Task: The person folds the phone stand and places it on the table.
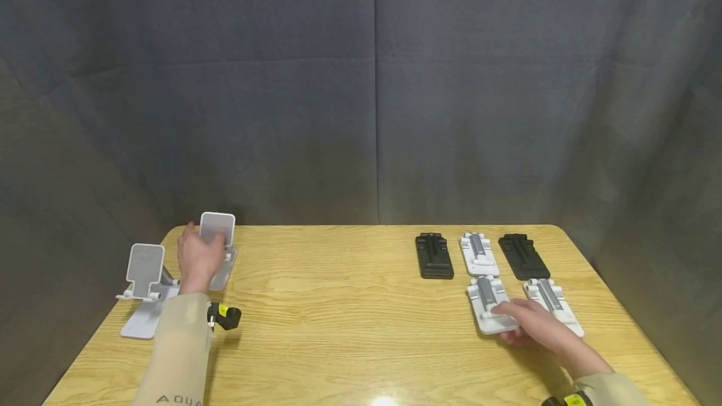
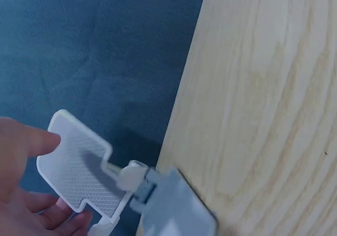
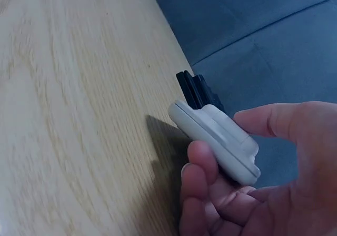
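At the back left, a white phone stand [image 1: 224, 268] stands unfolded, its grey-padded plate raised. My left hand [image 1: 200, 259] holds that plate [image 2: 79, 162], thumb over the padded face and the other fingers around its edge in the left wrist view. To its front left is another unfolded white phone stand [image 1: 145, 271], partly hidden by my forearm. On the right side, my right hand [image 1: 527, 321] pinches a folded white phone stand [image 1: 489, 309], thumb on top and curled fingers below. In the right wrist view this folded stand [image 3: 210, 136] is held tilted above the table.
Folded phone stands lie near my right hand: a black one [image 1: 434, 259], a white one [image 1: 479, 257], another black one [image 1: 524, 259] and a second white one [image 1: 555, 306]. The wooden table [image 1: 327, 312] ends at a dark grey curtain [image 1: 282, 111].
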Action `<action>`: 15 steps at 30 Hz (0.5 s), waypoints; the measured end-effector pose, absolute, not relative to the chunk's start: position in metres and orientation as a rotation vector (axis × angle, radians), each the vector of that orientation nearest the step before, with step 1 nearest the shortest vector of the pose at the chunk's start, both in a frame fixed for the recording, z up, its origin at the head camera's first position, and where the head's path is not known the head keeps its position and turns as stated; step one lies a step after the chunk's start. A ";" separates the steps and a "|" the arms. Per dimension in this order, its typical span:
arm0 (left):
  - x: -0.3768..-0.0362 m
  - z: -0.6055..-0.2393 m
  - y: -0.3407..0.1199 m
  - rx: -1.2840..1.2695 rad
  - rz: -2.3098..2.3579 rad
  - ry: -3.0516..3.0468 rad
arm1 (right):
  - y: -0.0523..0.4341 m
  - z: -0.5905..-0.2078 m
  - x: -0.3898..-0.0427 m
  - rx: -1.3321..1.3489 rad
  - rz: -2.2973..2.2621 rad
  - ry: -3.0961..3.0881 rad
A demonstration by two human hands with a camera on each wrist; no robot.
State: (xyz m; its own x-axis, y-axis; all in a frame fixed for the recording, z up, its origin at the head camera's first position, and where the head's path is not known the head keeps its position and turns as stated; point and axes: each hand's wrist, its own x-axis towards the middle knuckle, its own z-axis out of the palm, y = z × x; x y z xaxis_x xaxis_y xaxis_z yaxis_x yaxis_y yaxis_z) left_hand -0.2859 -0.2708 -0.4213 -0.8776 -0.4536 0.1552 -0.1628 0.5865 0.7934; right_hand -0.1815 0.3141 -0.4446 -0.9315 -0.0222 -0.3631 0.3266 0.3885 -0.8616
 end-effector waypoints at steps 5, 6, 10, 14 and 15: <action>-0.285 -0.419 -0.266 0.456 -1.149 -2.460 | 0.313 -0.444 -0.183 0.272 -1.416 2.444; -0.285 -0.419 -0.266 0.449 -1.138 -2.450 | 0.314 -0.444 -0.183 0.269 -1.390 2.464; -0.284 -0.419 -0.265 0.431 -1.122 -2.428 | 0.315 -0.443 -0.183 0.261 -1.300 2.554; -0.284 -0.419 -0.265 0.397 -1.096 -2.414 | 0.316 -0.443 -0.181 0.250 -1.210 2.639; -0.284 -0.419 -0.265 0.390 -1.089 -2.407 | 0.316 -0.443 -0.181 0.243 -1.192 2.653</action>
